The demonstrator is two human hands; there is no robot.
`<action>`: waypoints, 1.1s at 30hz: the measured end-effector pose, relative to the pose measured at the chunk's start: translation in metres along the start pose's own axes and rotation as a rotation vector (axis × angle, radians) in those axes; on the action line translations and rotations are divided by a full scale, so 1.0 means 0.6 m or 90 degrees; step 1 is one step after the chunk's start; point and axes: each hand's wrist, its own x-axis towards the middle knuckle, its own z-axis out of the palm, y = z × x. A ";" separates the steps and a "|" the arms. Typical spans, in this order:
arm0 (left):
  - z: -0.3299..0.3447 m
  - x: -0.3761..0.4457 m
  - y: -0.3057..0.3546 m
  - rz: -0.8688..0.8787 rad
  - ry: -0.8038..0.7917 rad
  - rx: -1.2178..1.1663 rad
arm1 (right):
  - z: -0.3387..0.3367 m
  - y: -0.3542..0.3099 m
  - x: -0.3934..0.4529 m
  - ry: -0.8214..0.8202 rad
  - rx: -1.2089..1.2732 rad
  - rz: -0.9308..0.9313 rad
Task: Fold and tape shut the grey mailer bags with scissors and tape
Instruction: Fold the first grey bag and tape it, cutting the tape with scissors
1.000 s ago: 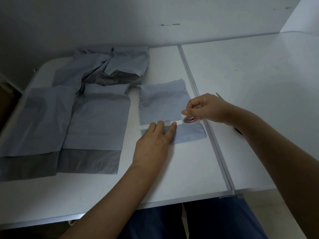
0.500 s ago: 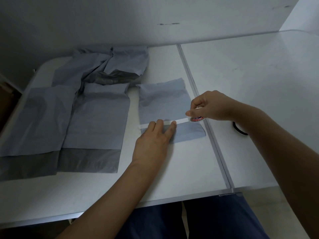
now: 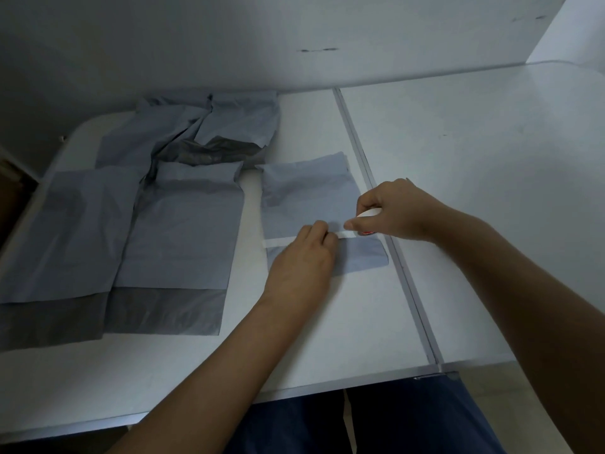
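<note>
Unfolded mailer bags [image 3: 137, 231] lie untouched at left; folded mailer bag [image 3: 311, 204] sits mid-table with tape strip [image 3: 281, 241] across its flap; left hand [image 3: 299, 260], earlier flat-fingered on the strip, now has fingers curled, pressing it down; right hand [image 3: 389, 211] pinches tape roll [image 3: 368, 221], pulled back in toward the left fingers; strip looks laid, cut likely next; scissors not visible now.
</note>
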 end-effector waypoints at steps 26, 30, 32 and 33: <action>0.008 -0.016 0.017 -0.041 -0.065 0.014 | 0.012 0.025 -0.010 0.015 0.231 0.008; 0.003 -0.016 0.016 -0.046 -0.084 0.009 | 0.005 0.021 -0.008 0.013 0.178 -0.001; 0.002 -0.016 0.016 -0.045 -0.093 0.011 | 0.001 0.022 -0.009 0.010 0.142 -0.002; 0.002 -0.016 0.016 -0.044 -0.096 0.011 | -0.001 0.022 -0.011 0.006 0.119 -0.001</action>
